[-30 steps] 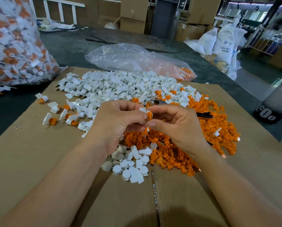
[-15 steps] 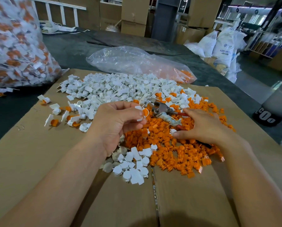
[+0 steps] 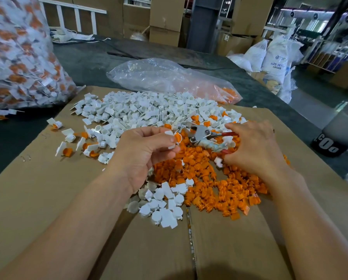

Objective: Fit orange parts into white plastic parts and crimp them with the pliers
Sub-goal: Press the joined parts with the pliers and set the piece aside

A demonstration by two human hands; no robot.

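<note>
Partly hidden, the pliers (image 3: 199,135) lie on the orange pile (image 3: 209,184). Their metal head and one red handle show, but the handle ends vanish under the right hand (image 3: 255,148). The lower handle looks wrapped in pale tape, though that is hard to make out. The right hand reaches over them palm down, index finger stretched above the red handle and thumb below the taped one. Whether it grips them I cannot tell.

The left hand (image 3: 144,152) is raised just left of the pliers' head, its palm turned inward. Thumb and fingertips pinch a white part (image 3: 171,147) with an orange part (image 3: 177,137) seated in it. The fingers cover most of the white piece.

Both forearms run off the bottom edge. The white pile (image 3: 140,114) spreads behind the hands on cardboard (image 3: 58,199) over the dark tabletop (image 3: 88,63). A bag (image 3: 17,57) of assembled parts is cut off at left.
</note>
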